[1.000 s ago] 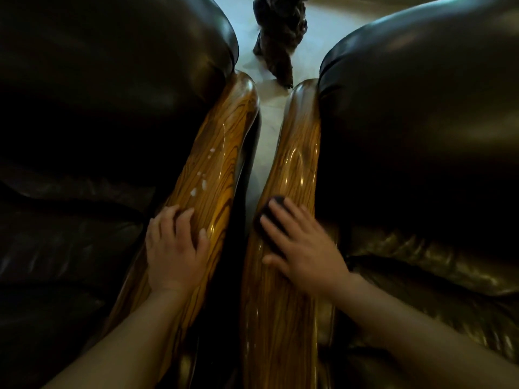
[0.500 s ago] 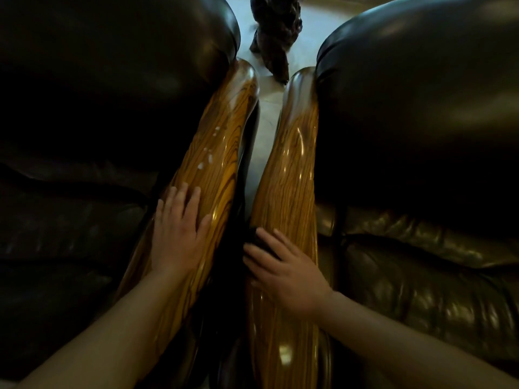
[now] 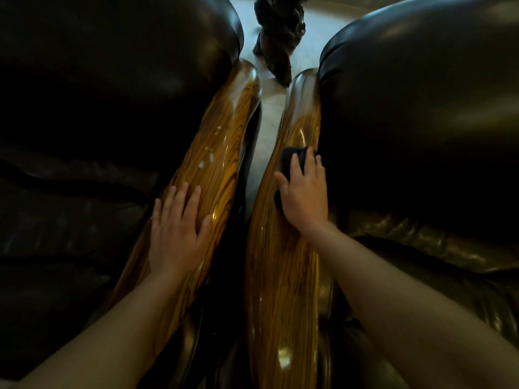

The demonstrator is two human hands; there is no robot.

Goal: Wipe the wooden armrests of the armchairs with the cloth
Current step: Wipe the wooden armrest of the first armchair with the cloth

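Your right hand [image 3: 304, 192] lies palm-down with fingers pressed onto the dark cloth [image 3: 292, 161], which sits on the right wooden armrest [image 3: 283, 276] at about one o'clock from the frame's centre, touching the dark leather cushion [image 3: 421, 122] beside it. Your left hand [image 3: 177, 234] rests flat with fingers spread on the left wooden armrest [image 3: 222, 153] at nine o'clock of the right hand, holding nothing. White spots [image 3: 209, 157] dot that armrest at twelve o'clock of your left fingers.

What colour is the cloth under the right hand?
Black or very dark; the cloth shows beyond the right hand fingers in the head view.
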